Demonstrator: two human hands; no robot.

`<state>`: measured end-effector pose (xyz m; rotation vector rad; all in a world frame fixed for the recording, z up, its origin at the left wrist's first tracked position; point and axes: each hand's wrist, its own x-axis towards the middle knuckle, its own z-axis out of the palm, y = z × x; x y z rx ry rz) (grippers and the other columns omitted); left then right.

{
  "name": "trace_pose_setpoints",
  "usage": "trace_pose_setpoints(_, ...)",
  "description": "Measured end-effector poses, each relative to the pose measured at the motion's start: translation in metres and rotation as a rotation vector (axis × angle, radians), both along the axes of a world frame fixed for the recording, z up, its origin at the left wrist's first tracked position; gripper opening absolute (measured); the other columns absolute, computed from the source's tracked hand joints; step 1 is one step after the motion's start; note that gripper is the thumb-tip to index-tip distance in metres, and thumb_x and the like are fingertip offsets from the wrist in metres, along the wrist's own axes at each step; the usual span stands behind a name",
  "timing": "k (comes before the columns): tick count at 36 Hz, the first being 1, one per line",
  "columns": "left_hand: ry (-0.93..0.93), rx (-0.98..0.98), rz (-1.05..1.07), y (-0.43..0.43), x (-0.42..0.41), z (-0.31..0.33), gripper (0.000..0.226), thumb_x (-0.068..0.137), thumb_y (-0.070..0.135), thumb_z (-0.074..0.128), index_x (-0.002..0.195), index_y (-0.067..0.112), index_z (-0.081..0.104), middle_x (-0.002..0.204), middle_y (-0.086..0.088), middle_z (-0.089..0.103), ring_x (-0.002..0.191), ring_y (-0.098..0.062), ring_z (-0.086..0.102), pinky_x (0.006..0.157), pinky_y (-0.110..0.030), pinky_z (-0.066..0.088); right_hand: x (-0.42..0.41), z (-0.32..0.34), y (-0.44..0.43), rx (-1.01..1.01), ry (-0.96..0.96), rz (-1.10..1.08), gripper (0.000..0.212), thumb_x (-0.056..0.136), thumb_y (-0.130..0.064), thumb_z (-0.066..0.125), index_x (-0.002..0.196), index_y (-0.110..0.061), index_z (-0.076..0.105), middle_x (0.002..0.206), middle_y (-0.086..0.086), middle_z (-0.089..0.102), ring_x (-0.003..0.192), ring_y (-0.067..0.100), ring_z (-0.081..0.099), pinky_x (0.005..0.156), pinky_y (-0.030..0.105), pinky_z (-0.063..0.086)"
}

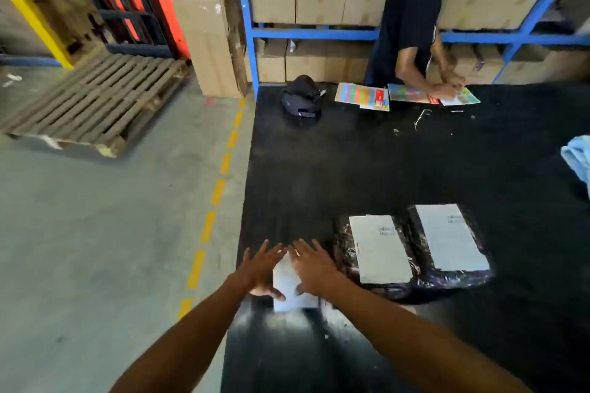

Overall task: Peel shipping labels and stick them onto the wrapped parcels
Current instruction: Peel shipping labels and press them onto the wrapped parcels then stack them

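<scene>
My left hand [260,268] and right hand [311,266] lie flat, side by side, fingers spread and straight, pressing down on a white shipping label [289,290]. The thumbs point in toward each other across its lower half. The parcel [287,319] under the label is dark on a black table [383,169], so I cannot make out its edges, but it sits at the near left corner, close to the table's left edge.

Just to my right lie two wrapped parcels, the middle one [343,252] and the right one [453,279], touching each other. Each already carries a pale label on top.

The risks I see come from the pressing itself. If I smooth unevenly, I could trap a crease or a bubble, or fix the label skewed on the slick wrap. A sideways push toward the left could slide the parcel on the table and off onto the floor.
</scene>
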<state>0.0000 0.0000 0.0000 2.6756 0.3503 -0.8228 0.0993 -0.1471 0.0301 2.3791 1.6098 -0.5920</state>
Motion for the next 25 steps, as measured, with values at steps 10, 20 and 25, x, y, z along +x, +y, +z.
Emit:
trace_pose_setpoints(10, -0.098, 0.038, 0.031, -0.006, -0.013, -0.047, 0.117, 0.079, 0.073, 0.061, 0.159, 0.023, -0.01, 0.168, 0.0, -0.011, 0.155, -0.026, -0.011, 0.121, -0.06, -0.001, -0.007, -0.053, -0.007, -0.103, 0.032, -0.271, 0.13, 0.078, -0.049, 0.081, 0.16, -0.006, -0.01, 0.169, 0.017, -0.011, 0.157, 0.035, -0.004, 0.124, 0.053, 0.005)
trace_pose_setpoints(20, -0.295, -0.018, 0.01, -0.001, -0.025, -0.067, 0.094, 0.086, 0.078, 0.041, 0.159, 0.027, 0.014, 0.168, 0.0, 0.006, 0.155, -0.028, 0.006, 0.121, -0.061, -0.003, 0.002, -0.054, -0.01, -0.112, 0.092, -0.268, 0.106, 0.087, -0.047, 0.073, 0.162, -0.014, 0.005, 0.171, 0.007, 0.005, 0.155, 0.032, 0.016, 0.125, 0.052, 0.015)
trace_pose_setpoints(25, -0.346, -0.031, 0.042, -0.001, -0.03, -0.066, 0.081, 0.091, 0.078, 0.014, 0.157, 0.033, 0.023, 0.167, 0.003, 0.009, 0.155, -0.026, 0.01, 0.122, -0.056, -0.004, 0.001, -0.047, -0.011, -0.079, 0.017, -0.215, 0.071, 0.103, -0.039, 0.051, 0.16, -0.012, 0.018, 0.169, 0.012, 0.015, 0.152, 0.036, 0.023, 0.124, 0.051, 0.02)
